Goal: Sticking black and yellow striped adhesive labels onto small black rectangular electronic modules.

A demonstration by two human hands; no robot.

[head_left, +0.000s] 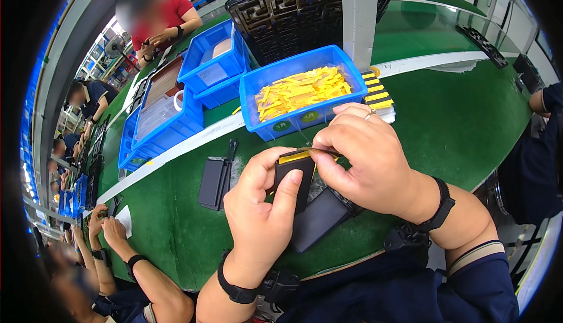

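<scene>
My left hand (pixel 261 208) is closed round a flat black rectangular block (pixel 302 185), its thumb pressed on the front face. A yellow strip (pixel 293 157) lies along the block's top edge. Over that edge, my right hand (pixel 369 165) pinches a thin dark strip (pixel 316 149) between thumb and forefinger; whether it is joined to the block I cannot tell. Below my hands more black blocks (pixel 319 220) lie on the green table. Another small group of black blocks (pixel 212 182) rests to the left of my left hand.
Beyond my hands stands a blue bin (pixel 293 126) of loose yellow strips (pixel 305 91). A yellow-and-black striped stack (pixel 380 97) sits beside it. More blue bins (pixel 170 132) stand to the left. A grey post (pixel 359 18) rises behind. Co-workers sit at left; another person's arm (pixel 542 100) shows at right.
</scene>
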